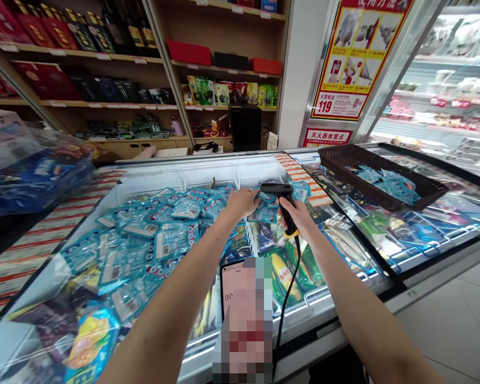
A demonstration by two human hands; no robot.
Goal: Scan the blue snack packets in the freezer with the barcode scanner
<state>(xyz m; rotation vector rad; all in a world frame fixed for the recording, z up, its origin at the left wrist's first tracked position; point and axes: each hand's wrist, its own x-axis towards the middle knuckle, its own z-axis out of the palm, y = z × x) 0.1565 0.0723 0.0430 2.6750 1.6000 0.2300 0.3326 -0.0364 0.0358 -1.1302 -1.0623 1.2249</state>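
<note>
My right hand [294, 216] is closed around the handle of a black and yellow barcode scanner [277, 189], whose head points left. Its black cable [292, 285] runs down toward me. Just left of the scanner, my left hand [242, 202] is closed on the edge of a blue packet [266, 213], with its fingertips partly hidden. That packet lies beneath the scanner head. Many similar blue packets [172, 240] with white barcode labels are heaped to the left in the chest freezer [220, 170].
A brown basket [344, 154] with several blue packets rests on the freezer's right side. A phone [234, 282], partly pixelated, is in front of me. A plastic-wrapped bundle [32, 170] sits at the left. Green packages [282, 272] lie behind a wire divider. Stocked shelves [224, 69] stand behind.
</note>
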